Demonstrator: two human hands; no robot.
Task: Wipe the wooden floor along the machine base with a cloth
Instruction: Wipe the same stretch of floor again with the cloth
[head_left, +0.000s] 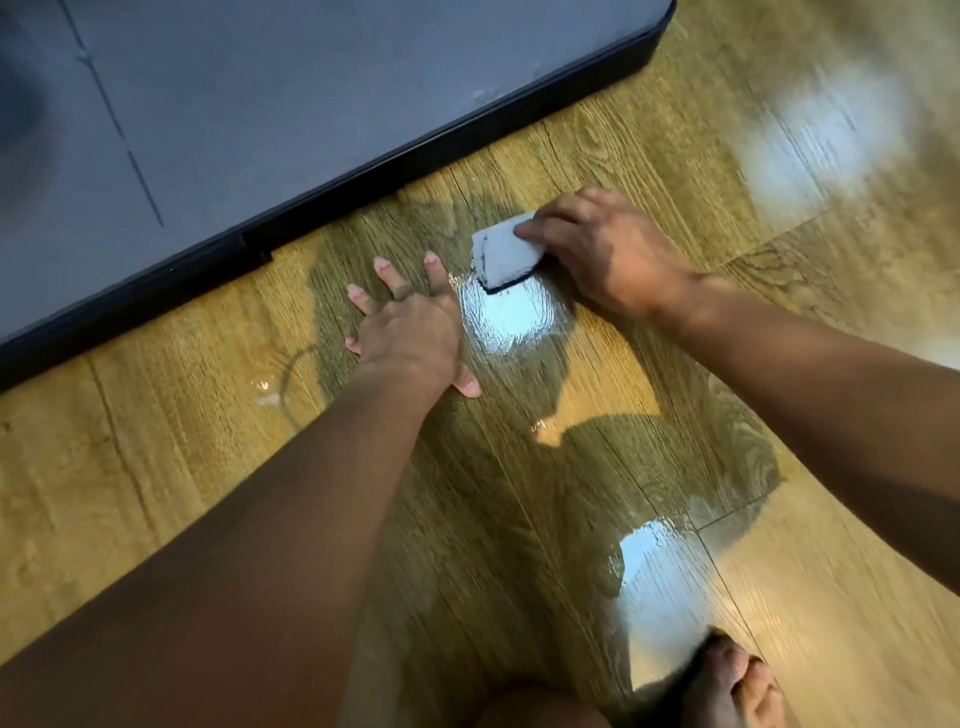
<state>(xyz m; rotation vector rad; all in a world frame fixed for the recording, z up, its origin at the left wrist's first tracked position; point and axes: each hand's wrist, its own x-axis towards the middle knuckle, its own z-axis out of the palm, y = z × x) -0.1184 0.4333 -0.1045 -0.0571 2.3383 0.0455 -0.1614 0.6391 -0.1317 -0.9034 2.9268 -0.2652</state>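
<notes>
From the head view, the right hand (597, 254) has its fingers curled over the right end of a pale folded cloth (501, 254) and presses it to the wooden floor (156, 467), near the dark edge of the grey machine base (363, 104) that fills the far left. Just left of the cloth, the left hand (410, 332) lies flat on the boards with fingers spread, holding nothing. A shiny wet patch (506, 317) sits just near of the cloth, and a bare foot (737, 686) shows at the near right.
</notes>
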